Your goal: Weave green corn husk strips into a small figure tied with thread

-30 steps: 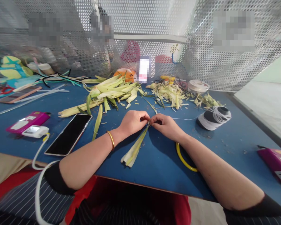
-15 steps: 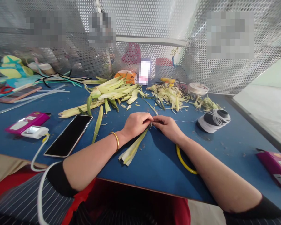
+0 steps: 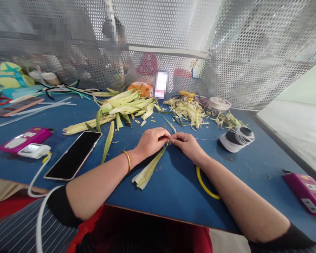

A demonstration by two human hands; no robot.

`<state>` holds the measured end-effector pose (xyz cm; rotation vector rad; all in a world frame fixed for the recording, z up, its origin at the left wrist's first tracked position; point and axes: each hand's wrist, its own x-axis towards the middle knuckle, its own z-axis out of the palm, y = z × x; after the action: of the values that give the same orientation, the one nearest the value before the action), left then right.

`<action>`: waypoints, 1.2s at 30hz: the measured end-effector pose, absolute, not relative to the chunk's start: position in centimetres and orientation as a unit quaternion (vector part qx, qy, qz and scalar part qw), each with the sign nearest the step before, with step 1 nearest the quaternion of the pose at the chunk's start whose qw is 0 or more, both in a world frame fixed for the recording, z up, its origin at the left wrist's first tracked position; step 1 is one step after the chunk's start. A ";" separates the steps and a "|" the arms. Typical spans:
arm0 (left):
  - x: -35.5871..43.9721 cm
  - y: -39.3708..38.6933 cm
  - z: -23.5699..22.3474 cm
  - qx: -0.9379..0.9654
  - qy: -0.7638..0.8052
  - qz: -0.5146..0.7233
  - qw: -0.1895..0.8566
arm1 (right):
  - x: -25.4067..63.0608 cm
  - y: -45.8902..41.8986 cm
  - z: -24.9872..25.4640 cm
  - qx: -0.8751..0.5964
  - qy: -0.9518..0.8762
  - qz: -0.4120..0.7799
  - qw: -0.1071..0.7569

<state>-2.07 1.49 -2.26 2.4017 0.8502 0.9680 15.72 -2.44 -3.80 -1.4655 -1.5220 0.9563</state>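
Observation:
My left hand (image 3: 152, 141) is closed in a pinch at the narrow upper end of a pale green corn husk strip (image 3: 149, 172). Against its fingertips, my right hand (image 3: 186, 146) is also pinched, at the same tied-looking end. A thin white thread (image 3: 206, 139) runs from the right fingers to a spool of white thread (image 3: 235, 139) lying on its side. The husk's wide end rests on the blue table, pointing toward me. My fingers partly cover the pinched spot.
Behind my hands lie a heap of corn husks (image 3: 129, 103) and a pile of shredded husk (image 3: 189, 111). A black-screened phone (image 3: 75, 154) and a purple power strip (image 3: 26, 140) are at left; another purple power strip (image 3: 307, 193) is at right. Perforated sheeting (image 3: 163, 31) stands behind.
The view has shifted slightly, so the tabletop sits a little lower and further left. Both hands stay pinched together at the husk's end, with only small finger movement.

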 end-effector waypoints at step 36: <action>-2.3 1.6 -1.8 0.631 0.357 0.328 0.606 | 14.9 -2.4 -2.6 -0.415 -0.480 0.580 0.511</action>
<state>-2.33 1.60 -1.75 1.4585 0.8253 0.7591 14.95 -2.36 -2.65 -0.9978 -1.1553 1.3956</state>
